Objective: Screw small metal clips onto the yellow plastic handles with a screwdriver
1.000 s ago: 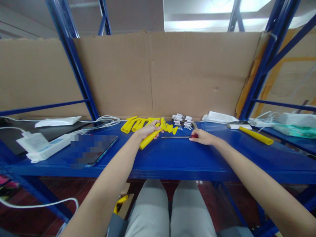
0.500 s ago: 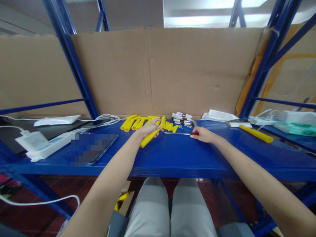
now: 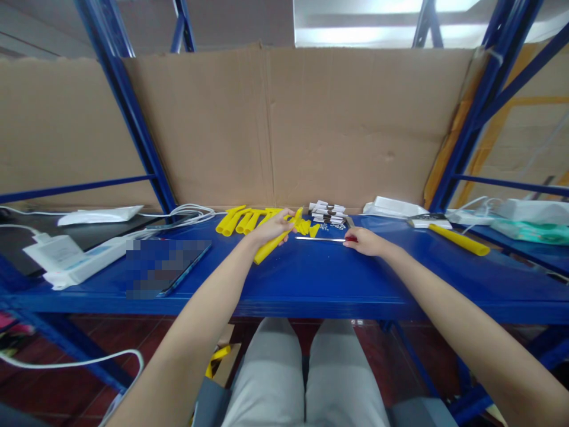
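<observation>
A yellow tube (image 3: 269, 249) slants toward me, and my left hand (image 3: 276, 227) is closed around its far part. Its far end narrows beyond my fingers. My right hand (image 3: 362, 242) is closed on a thin metal tool (image 3: 320, 239), whose straight shiny shaft points left across the blue shelf. A bit of red handle shows at its fingers; the rest is hidden in the hand. The tool's tip lies close to the left hand. Small yellow cut pieces (image 3: 313, 230) lie just beyond the shaft. Behind the left hand, several yellow tubes (image 3: 229, 223) rest in a row.
Bundled white strips with dark bands (image 3: 328, 210) stand by the cardboard wall (image 3: 355, 130). Another yellow tube (image 3: 462, 240) lies at right near a small box (image 3: 430, 221). A dark tablet (image 3: 184, 270) and a white power strip (image 3: 100, 258) are at left. Blue posts (image 3: 133, 124) frame the shelf.
The far end of the held yellow tube has tipped slightly to the right. The tool's shaft looks brighter, and less of its red handle shows. Both hands stay nearly in place.
</observation>
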Motion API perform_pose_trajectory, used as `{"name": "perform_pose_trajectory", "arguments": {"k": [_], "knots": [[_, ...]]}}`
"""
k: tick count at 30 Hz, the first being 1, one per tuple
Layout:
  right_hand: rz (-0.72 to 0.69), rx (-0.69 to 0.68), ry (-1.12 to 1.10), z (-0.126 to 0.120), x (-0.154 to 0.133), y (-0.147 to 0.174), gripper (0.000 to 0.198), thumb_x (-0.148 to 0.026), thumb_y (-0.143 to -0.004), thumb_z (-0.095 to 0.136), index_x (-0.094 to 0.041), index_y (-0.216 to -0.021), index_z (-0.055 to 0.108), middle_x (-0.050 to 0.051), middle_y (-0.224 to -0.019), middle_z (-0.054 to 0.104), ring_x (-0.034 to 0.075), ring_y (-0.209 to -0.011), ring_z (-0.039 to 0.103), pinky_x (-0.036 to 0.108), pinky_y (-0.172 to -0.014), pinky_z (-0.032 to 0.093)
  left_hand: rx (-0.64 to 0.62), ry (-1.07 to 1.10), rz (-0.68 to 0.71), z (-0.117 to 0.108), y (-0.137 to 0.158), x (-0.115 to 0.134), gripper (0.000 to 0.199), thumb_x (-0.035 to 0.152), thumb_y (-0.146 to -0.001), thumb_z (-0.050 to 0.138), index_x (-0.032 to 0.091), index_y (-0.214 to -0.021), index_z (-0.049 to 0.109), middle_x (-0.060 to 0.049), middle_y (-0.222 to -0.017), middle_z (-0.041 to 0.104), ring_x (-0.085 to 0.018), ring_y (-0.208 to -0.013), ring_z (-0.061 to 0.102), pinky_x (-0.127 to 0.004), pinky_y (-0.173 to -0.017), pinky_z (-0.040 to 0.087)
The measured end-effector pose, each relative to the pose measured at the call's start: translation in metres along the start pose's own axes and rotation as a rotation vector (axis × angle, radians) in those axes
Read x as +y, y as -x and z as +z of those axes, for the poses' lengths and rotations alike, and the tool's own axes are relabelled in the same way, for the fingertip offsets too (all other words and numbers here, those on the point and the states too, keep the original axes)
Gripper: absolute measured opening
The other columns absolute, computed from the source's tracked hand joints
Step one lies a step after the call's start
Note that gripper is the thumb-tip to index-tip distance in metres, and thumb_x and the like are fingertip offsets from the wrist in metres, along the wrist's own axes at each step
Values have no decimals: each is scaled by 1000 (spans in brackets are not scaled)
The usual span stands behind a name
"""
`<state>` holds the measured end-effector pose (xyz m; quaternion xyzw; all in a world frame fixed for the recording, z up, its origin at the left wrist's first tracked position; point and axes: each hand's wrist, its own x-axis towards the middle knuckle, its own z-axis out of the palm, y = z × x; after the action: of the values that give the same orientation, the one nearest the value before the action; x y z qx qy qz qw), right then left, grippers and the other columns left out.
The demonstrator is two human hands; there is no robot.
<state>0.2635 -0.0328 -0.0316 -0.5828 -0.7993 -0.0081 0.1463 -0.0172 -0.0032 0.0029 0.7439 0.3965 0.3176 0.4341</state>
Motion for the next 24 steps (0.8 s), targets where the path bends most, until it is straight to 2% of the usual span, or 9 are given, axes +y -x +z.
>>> {"name": "perform_pose_trajectory", "arguments": {"k": [6, 12, 17, 24], "knots": [[96, 82, -47, -5, 0, 3, 14, -26, -84, 50, -18, -95, 52, 8, -82, 66, 20, -75, 61, 28, -66, 43, 35, 13, -26, -3, 1, 0, 27, 17, -86, 48, 23, -110, 38, 1, -78, 60, -5, -43, 50, -15, -40, 38], [-49, 175, -234, -3, 1, 2, 13, -30, -83, 47, -20, -91, 44, 4, -79, 61, 17, -68, 56, 28, -63, 42, 52, 73, -49, -5, -1, -1, 27, 15, -86, 46, 24, -109, 36, 2, -76, 60, -4, -43, 49, -15, -41, 37], [-82, 154, -269, -1, 2, 1, 13, -32, -83, 47, -21, -88, 41, 2, -74, 57, 16, -65, 53, 28, -62, 41, 65, 141, -32, -6, -1, -1, 24, 12, -86, 42, 25, -106, 36, 2, -75, 59, -6, -43, 50, -17, -42, 39], [-99, 120, -278, -3, -2, 3, 12, -30, -81, 48, -22, -81, 39, 3, -76, 56, 17, -69, 53, 29, -65, 43, 89, 142, -36, -6, 0, -1, 24, 14, -87, 42, 24, -109, 37, 1, -77, 58, -6, -42, 48, -19, -42, 38]]}}
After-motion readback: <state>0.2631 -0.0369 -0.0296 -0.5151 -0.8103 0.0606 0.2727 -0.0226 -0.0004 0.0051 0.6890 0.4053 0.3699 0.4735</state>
